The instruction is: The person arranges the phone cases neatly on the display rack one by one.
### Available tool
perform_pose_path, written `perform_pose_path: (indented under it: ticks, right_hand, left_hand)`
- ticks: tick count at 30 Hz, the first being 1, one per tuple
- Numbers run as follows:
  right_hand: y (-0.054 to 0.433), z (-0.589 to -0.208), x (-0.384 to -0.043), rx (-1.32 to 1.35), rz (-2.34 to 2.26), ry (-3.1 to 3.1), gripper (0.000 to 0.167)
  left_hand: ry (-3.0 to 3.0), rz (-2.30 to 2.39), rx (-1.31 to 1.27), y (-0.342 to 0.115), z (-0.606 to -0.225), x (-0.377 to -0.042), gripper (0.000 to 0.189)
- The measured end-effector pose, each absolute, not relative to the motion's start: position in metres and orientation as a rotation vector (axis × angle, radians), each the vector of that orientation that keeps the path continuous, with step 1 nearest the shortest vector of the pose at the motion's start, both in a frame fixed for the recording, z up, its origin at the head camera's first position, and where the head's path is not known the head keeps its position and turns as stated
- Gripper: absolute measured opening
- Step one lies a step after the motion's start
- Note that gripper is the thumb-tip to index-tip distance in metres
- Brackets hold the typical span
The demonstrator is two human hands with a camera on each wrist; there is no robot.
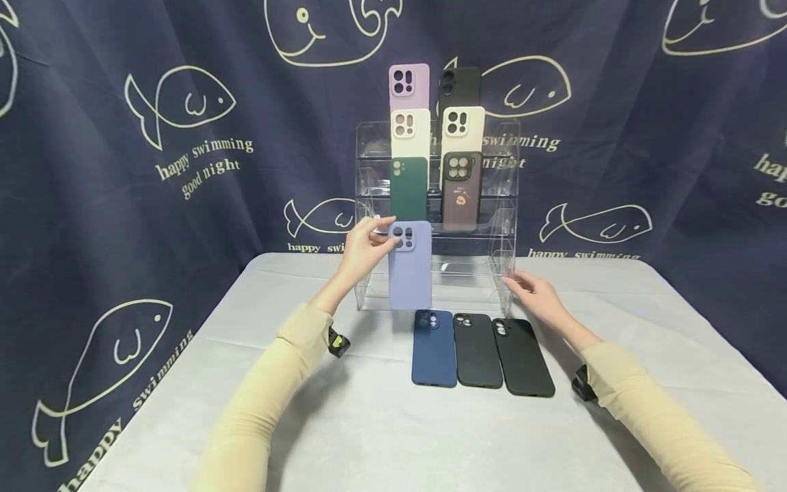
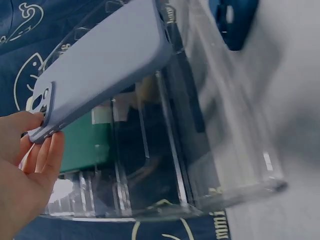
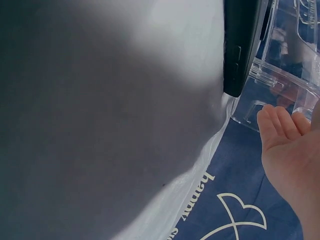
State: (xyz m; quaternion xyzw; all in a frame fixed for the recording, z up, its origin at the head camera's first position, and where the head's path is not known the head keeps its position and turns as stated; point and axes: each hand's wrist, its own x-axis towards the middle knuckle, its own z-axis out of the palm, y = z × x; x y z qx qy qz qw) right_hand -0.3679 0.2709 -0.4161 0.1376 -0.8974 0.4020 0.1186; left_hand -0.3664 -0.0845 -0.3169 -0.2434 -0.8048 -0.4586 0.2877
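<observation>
My left hand (image 1: 363,247) pinches a lavender-blue phone case (image 1: 410,277) at its upper left corner, by the camera cutouts. That case hangs upright before the lower tiers of a clear acrylic display stand (image 1: 470,268). In the left wrist view, the thumb lies on the camera side and the fingers are behind the case (image 2: 105,55). My right hand (image 1: 541,297) is at the stand's lower right side, fingers fairly straight with their tips at the clear panel. Just above the held case, a green case (image 1: 408,188) leans in the stand.
Higher tiers hold a purple case (image 1: 419,89), a black one (image 1: 467,85), two white cases (image 1: 410,145) and a dark brown one (image 1: 461,198). Before the stand, a blue case (image 1: 434,355) and two black cases (image 1: 479,355) lie on the white-covered table (image 1: 381,437). A navy fish-print curtain hangs behind.
</observation>
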Motion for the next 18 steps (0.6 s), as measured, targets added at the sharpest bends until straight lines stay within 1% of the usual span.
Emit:
perform_pose_path:
  ticks: [11, 18]
  right_hand:
    - [0.274, -0.412, -0.366, 0.38, 1.164, -2.652, 0.058]
    - [0.27, -0.414, -0.366, 0.382, 1.175, -2.651, 0.057]
  left_hand:
    - [-2.124, -1.212, -0.641, -0.055, -0.286, -0.381, 0.038]
    - [-2.079, -1.234, -0.641, -0.039, -0.279, -0.393, 0.037]
